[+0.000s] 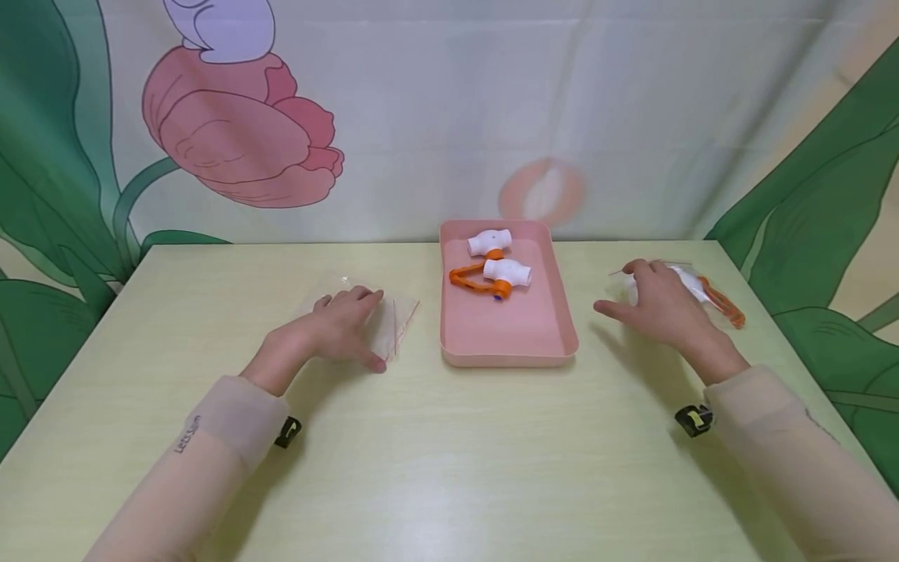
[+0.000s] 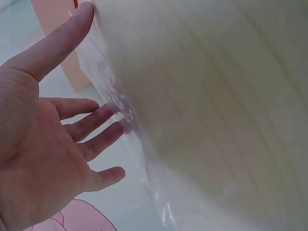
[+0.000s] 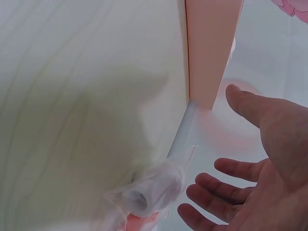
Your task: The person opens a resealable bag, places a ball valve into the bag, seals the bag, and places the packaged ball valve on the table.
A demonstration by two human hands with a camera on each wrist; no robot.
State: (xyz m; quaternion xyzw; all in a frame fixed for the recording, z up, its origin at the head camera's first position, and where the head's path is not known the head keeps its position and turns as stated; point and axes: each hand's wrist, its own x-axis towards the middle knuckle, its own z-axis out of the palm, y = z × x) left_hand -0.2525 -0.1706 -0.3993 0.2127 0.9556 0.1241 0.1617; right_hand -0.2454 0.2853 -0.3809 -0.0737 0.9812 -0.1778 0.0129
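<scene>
On the left of the table lies a clear plastic bag with a thin red line near its edge. My left hand is over it, and in the left wrist view the fingertips touch the film. At the right, a bagged white valve with an orange handle rests on the table. My right hand hovers beside and partly over it, fingers spread and holding nothing. In the right wrist view the wrapped valve lies just off the fingertips.
Between the hands stands a pink tray. It holds two white pipe valves, one at the back and one with an orange handle in front. A printed cloth hangs behind the table's far edge.
</scene>
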